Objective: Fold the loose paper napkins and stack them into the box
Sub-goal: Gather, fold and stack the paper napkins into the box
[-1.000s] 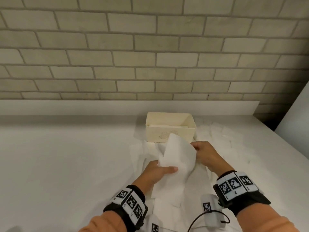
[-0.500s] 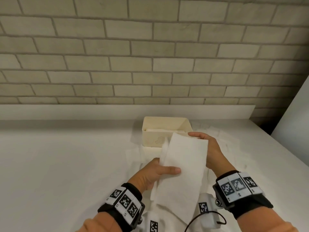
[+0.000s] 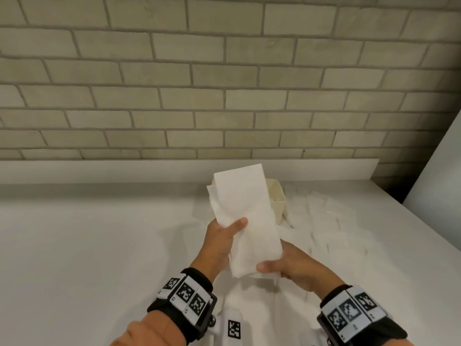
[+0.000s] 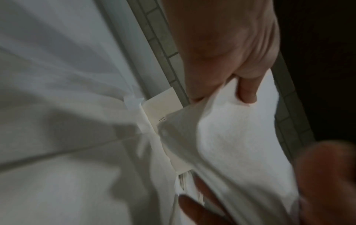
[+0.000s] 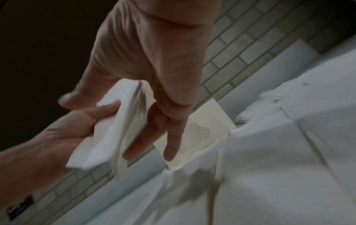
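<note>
Napkin (image 3: 245, 216) pinched between left hand (image 3: 220, 242) at 9 o'clock and right hand (image 3: 289, 264) at 5, now raised upright, hiding box (image 3: 275, 198).

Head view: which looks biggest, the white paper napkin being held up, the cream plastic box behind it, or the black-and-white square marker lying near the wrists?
1. White paper napkin, though it is nearest the camera.
2. Cream plastic box, mostly hidden behind it, so unsure.
3. Black-and-white square marker.
</note>
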